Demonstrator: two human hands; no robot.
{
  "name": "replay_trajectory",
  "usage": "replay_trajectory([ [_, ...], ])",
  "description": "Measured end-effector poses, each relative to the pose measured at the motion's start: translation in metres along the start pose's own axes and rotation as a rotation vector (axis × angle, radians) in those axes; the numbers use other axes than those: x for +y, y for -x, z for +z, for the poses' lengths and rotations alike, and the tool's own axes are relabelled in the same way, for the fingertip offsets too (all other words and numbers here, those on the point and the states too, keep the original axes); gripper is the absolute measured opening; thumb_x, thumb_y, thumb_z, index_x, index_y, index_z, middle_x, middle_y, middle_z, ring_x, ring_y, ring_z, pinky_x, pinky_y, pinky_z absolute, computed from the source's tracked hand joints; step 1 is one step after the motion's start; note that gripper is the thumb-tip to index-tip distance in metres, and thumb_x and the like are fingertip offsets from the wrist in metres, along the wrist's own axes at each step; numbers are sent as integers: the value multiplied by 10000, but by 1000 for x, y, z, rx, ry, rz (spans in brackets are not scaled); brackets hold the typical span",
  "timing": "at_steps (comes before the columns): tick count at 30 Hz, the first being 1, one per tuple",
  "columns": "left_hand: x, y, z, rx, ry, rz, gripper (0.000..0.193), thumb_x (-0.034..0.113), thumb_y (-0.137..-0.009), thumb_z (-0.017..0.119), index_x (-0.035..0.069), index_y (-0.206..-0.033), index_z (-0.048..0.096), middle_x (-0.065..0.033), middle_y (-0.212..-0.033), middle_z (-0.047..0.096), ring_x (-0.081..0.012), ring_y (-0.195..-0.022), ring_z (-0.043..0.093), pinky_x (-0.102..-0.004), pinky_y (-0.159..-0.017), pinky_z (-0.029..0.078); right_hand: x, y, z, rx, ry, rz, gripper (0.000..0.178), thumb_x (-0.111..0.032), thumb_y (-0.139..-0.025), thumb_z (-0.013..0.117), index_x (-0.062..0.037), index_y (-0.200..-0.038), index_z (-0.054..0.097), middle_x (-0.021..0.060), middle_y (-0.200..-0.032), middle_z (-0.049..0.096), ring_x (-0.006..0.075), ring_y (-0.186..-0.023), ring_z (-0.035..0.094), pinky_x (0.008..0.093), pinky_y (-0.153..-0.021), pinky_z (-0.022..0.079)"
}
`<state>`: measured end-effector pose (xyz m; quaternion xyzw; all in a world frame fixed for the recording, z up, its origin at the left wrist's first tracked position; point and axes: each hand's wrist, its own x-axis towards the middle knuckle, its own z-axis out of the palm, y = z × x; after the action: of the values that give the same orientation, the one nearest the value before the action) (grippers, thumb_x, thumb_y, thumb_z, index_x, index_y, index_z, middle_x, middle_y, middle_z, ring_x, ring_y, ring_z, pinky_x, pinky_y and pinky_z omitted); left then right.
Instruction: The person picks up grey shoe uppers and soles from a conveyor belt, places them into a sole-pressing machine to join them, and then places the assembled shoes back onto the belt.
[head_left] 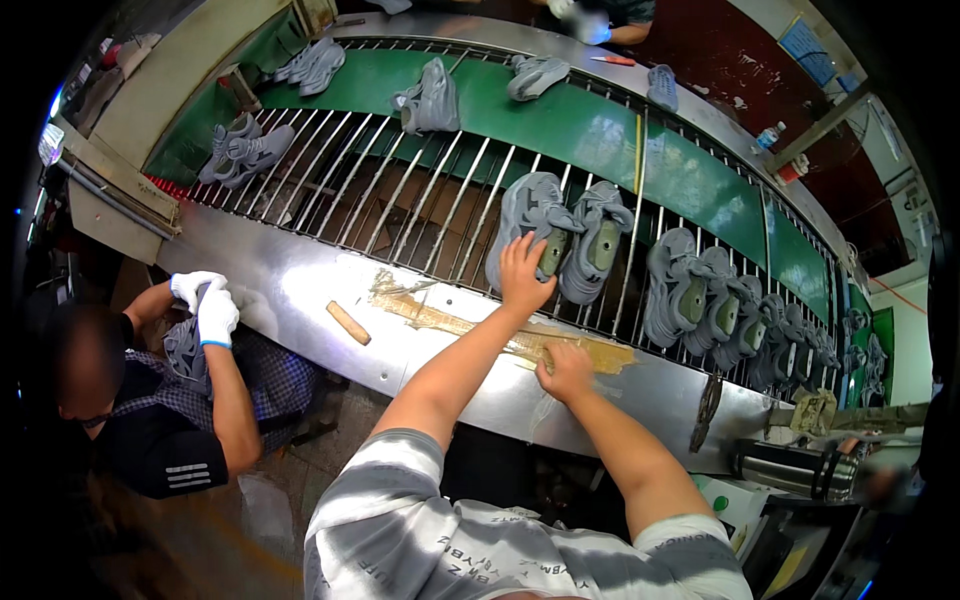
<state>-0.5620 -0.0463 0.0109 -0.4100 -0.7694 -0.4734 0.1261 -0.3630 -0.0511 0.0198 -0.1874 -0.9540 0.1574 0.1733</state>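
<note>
Two grey sneakers stand side by side on the metal bars in front of me. My left hand [525,275] is on the left grey sneaker [540,205], its fingers curled over the collar and heel. An olive-green insole shows inside that shoe. Just right of it sits the second sneaker [600,240], untouched. My right hand [567,371] is closed at the table edge, over a strip of worn brown tape [480,328]. Whatever its fingers hold, if anything, is hidden.
The roller rack [400,190] curves past a green belt [590,130] carrying more sneakers. Several grey shoes [715,300] line up rightward. A wooden stick [348,323] lies on the metal ledge [290,270]. At left, a gloved co-worker [215,315] handles a shoe; another person works across.
</note>
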Motion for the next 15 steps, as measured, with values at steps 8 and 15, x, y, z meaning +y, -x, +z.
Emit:
replay_trajectory([
  [8,-12,-44,-11,116,266,-292,574,58,-661,661,28,-1226,565,-175,-1259,532,-325,-1143,534,-373,-979,421,1,-8,-3,-12,14,-5,295,-259,-719,642,-70,-944,620,96,-820,608,285,-784,589,404,-701,467],
  [15,-10,-31,-5,163,479,-400,572,67,-673,673,8,-1229,553,-170,-1271,520,-314,-1192,506,-371,-1025,380,3,-11,-1,-24,-8,-18,284,-254,-719,641,-85,-948,627,96,-822,615,283,-795,596,398,-706,470],
])
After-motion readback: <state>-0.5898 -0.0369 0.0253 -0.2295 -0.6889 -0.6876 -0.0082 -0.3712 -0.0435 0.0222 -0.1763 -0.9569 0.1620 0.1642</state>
